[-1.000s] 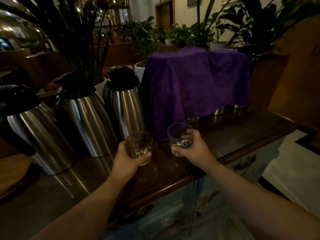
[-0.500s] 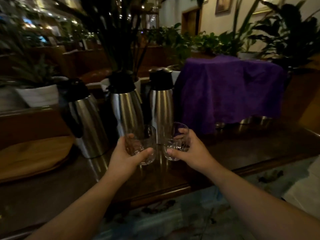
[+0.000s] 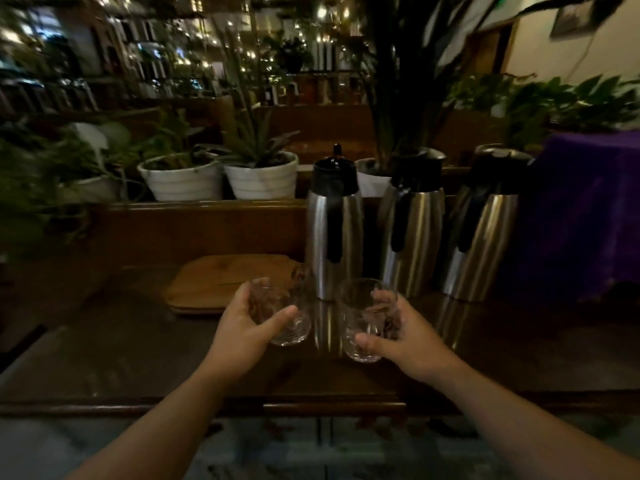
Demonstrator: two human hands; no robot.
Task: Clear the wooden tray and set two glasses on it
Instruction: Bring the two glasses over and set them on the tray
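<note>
Two small clear tumblers with cut-pattern walls and thick bases, one per hand, both held upright just above the dark glossy wooden worktop (image 3: 121, 355). Left hand (image 3: 242, 332) has its fingers clamped round the left glass (image 3: 289, 327), thumb across the near wall, other fingers behind. Right hand (image 3: 403, 341) is wrapped round the right glass (image 3: 360, 323), thumb low on the near side, fingers on the far side. Both glasses look empty, though blur makes that hard to confirm.

Handling judgement: light, rigid, fragile, smooth and probably a bit slippery; the two sit close together, so a knock is the risk. Best hold is mid-wall as now, clear of the rim; set down base first and flat.

Pale rectangular wooden tray (image 3: 221, 282) with rounded corners lies flat on the worktop at 11 o'clock from the left glass, just beyond it; the top looks bare, so clearing seems done. Neither glass is on it yet.

Three stainless steel carafes with black lids stand at 12 to 2 o'clock from the hands, the nearest carafe (image 3: 334, 230) just right of the tray's far corner. Watch that one when swinging the right glass over. Purple cloth (image 3: 588, 209) at far 2 o'clock.
</note>
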